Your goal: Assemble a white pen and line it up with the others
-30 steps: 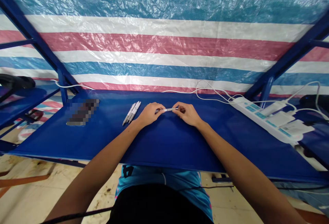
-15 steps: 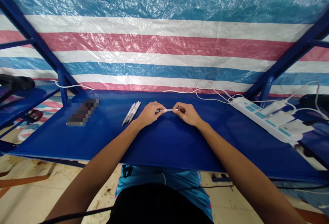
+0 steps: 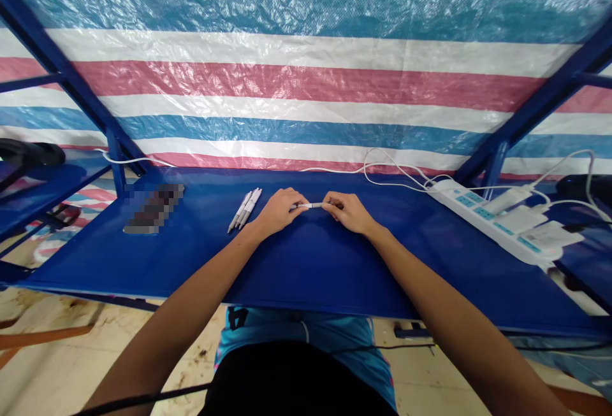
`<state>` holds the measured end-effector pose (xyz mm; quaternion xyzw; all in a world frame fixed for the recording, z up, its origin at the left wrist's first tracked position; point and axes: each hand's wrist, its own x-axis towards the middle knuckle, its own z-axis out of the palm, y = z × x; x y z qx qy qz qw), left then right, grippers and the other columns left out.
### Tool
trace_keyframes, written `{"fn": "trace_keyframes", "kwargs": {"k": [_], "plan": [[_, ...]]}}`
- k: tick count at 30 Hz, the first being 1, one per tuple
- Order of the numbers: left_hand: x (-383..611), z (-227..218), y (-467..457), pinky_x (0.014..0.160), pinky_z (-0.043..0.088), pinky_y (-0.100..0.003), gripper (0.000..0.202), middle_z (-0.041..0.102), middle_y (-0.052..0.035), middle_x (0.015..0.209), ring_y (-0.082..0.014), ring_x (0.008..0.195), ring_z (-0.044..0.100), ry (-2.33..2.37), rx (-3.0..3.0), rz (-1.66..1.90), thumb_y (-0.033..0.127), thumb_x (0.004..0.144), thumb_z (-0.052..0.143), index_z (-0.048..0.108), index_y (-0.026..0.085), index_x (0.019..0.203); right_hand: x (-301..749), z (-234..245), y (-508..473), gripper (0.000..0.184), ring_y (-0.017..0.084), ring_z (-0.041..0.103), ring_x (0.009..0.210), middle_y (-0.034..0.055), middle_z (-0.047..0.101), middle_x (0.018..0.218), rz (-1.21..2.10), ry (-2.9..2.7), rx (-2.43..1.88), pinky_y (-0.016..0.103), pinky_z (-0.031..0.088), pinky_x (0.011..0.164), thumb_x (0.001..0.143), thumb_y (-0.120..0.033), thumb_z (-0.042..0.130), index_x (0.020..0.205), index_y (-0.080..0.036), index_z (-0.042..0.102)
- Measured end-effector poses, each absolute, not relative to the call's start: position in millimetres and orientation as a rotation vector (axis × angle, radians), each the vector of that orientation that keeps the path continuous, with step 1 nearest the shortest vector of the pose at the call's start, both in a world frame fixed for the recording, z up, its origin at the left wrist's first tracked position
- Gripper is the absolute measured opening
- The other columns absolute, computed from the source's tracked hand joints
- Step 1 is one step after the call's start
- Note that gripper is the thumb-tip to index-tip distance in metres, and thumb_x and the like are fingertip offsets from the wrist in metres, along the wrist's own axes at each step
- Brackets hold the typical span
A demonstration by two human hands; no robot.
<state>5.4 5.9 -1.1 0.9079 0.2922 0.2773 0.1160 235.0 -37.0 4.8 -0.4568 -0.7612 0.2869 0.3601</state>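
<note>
- We record a striped blue, white and pink plastic tarpaulin [image 3: 306, 85], hung behind the flat blue metal table [image 3: 306, 263].
- Long white plastic power strip [image 3: 482, 215], chargers plugged in: right rear of the table.
- Our left hand [image 3: 280, 211]: over the table's middle, fingertips pinching one end of a slim white plastic pen [image 3: 313, 205].
- Our right hand [image 3: 348, 211]: over the table's middle too, pinching the pen's other end.
- Small cluster of loose white pens [image 3: 245, 209]: lying on the table, left of centre.
- The held pen: level, just above the table's middle.
</note>
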Motion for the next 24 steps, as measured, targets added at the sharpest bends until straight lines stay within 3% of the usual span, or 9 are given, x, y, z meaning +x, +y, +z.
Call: {"fn": "trace_keyframes", "kwargs": {"k": [7, 14, 24], "plan": [[6.5, -1.1, 5.2, 0.090, 0.053, -0.038, 0.017, 0.077, -0.0053, 0.089, -0.0233, 0.090, 0.067, 0.843, 2.646, 0.806, 0.027, 0.101, 0.059, 0.074, 0.020, 0.097, 237.6, 3.5, -35.7, 0.036, 0.015, 0.052, 0.052, -0.0024, 0.055, 0.056, 0.672, -2.040, -1.172, 0.028, 0.039, 0.060, 0.097, -0.043, 0.049, 0.070, -0.022, 0.057], [5.6, 0.7, 4.1, 0.091, 0.054, -0.038, 0.020, 0.078, -0.0061, 0.096, -0.0231, 0.091, 0.068, 0.879, 2.594, 0.824, 0.026, 0.100, 0.055, 0.074, 0.021, 0.102, 234.0, 4.3, -37.0, 0.044, 0.015, 0.050, 0.051, -0.0021, 0.055, 0.056, 0.637, -1.986, -1.171, 0.028, 0.038, 0.058, 0.098, -0.055, 0.048, 0.073, -0.022, 0.063], [-0.7, 2.9, 7.3, 0.092, 0.053, -0.039, 0.026, 0.080, -0.0072, 0.101, -0.0265, 0.097, 0.071, 0.996, 2.552, 0.801, 0.031, 0.102, 0.053, 0.077, 0.021, 0.105, 234.8, 4.1, -37.0, 0.043, 0.018, 0.056, 0.058, 0.0001, 0.059, 0.059, 0.584, -1.864, -1.221, 0.030, 0.042, 0.059, 0.095, -0.061, 0.052, 0.084, -0.023, 0.067]]}}
